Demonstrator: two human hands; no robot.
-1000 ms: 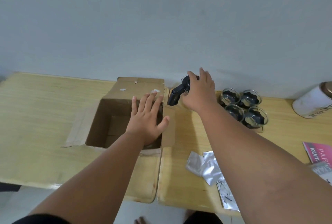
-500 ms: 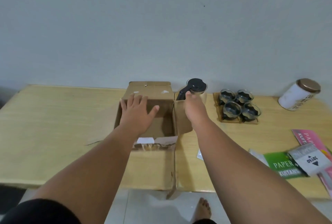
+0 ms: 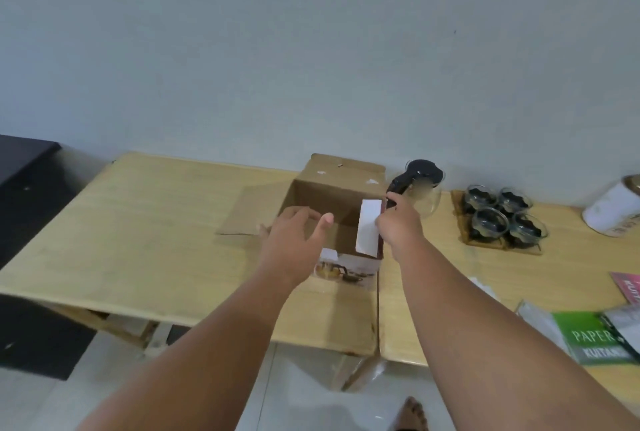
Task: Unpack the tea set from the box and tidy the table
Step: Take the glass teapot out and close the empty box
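Note:
An open cardboard box [image 3: 341, 174] stands on the wooden table [image 3: 156, 223], its flaps spread out. My left hand [image 3: 294, 240] hovers over the box's near left edge with its fingers apart. My right hand [image 3: 398, 226] grips the box's right flap [image 3: 369, 230], whose white inside faces left. Just behind that hand stands a glass teapot [image 3: 424, 188] with a black lid and handle. To its right, several glass cups [image 3: 498, 212] with black inserts sit on a small wooden tray [image 3: 464, 240].
A white canister [image 3: 613, 209] with a gold lid lies at the far right. Paper packets [image 3: 595, 337], green, pink and silver, lie at the table's near right. A dark cabinet [image 3: 31, 188] stands to the left. A bare foot [image 3: 414, 413] shows on the tiled floor.
My right hand left the teapot and took hold of the box's right flap. My left hand drew back from inside the box to its near edge. The view pulled back.

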